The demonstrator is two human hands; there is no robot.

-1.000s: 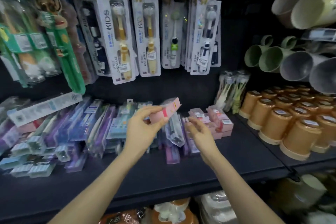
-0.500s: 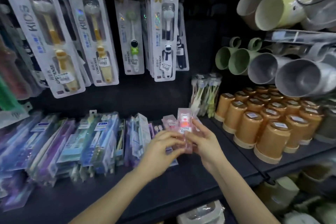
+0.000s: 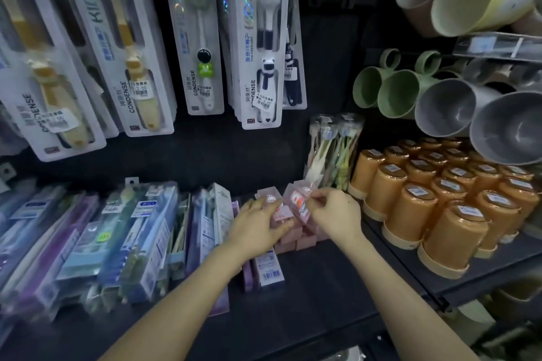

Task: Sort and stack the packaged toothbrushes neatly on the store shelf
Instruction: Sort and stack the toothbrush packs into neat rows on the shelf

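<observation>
Pinching the pink toothbrush pack (image 3: 297, 203) at its upper right edge with the right hand (image 3: 337, 214), thumb and fingertips closed on it, pack tilted up above the pink stack (image 3: 293, 239). Pressing down on that stack with the left hand (image 3: 256, 223), fingers straight and spread, just left of the held pack. Underneath, black shelf (image 3: 308, 296); leftward, a row of boxed toothbrushes (image 3: 140, 231). Farther right, orange cups (image 3: 425, 202). Hanging behind, carded kids' toothbrushes (image 3: 258, 47).

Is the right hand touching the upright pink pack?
Touching. The head view shows the right hand pinching the pink pack by its edge with curled fingertips.
</observation>
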